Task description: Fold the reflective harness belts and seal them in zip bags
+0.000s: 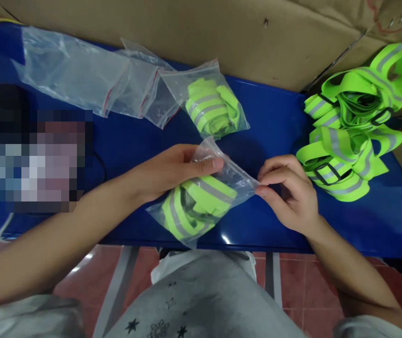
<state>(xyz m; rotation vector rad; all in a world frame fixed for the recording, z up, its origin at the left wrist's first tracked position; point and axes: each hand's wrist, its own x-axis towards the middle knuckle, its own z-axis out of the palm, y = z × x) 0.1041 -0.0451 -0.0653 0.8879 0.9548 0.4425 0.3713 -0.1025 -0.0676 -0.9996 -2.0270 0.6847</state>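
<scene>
1. Nearest the camera, grey cloth printed with small black stars (201,305) fills the bottom of the view, with red floor tiles (292,281) showing on either side of it.

2. Just beyond, the near edge of a glossy blue table (278,126) runs across the view; its smooth top reflects light.

3. At that edge lies a clear plastic bag (204,197), soft and crinkled, packed with a folded neon-green strap that has grey reflective stripes. One corner hangs slightly past the table edge.

4. The left hand (167,171) rests on the bag's upper left side, thumb laid flat along the bag's open rim and fingers curled behind it, closed on the plastic.

5. The right hand (287,197) pinches the bag's right corner between thumb and forefinger, fingertips pressed together on the film; the other fingers are curled in loosely.

6. Left of the hands sits a dark object (39,159), which is blurred, so I cannot tell what it is.

7. Farther back, near the middle, a second filled bag (211,105) holds the same green striped strapping.

8. Behind and left of it lie several empty zip bags (91,77), flat, wrinkled and transparent, with thin red lines at their mouths.

9. At the right, a loose heap of neon-green reflective straps (352,131) with dark buckles is piled on the table.

10. Along the far side, brown cardboard (222,37) stands behind the table.
</scene>
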